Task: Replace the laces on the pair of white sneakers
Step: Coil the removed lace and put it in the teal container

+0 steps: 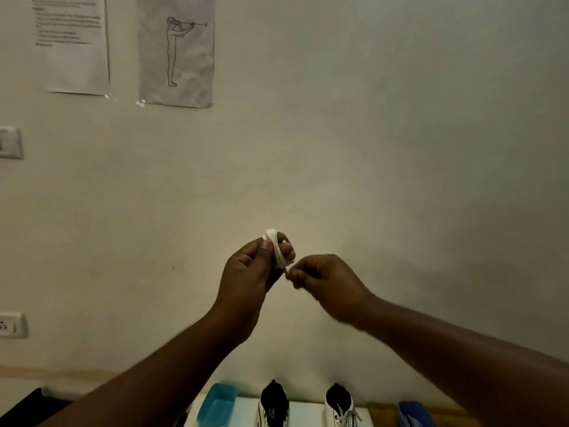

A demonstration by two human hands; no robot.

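Above the worktop's far edge, the left hand grips a coiled flat white lace whose end the right hand pinches, while the white canvas sneakers wait below, apparently only one laced.

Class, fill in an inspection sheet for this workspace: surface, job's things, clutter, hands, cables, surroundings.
Surface: white tabletop, only its far edge in view.
Job's things: two white sneakers, left sneaker apparently unlaced, right sneaker laced; coiled white lace.
Clutter: teal container, blue container.
Hands: left hand holds the coil; right hand pinches its end.
Cables: nothing seen.
Surroundings: wall, two taped papers, switch plate, socket.
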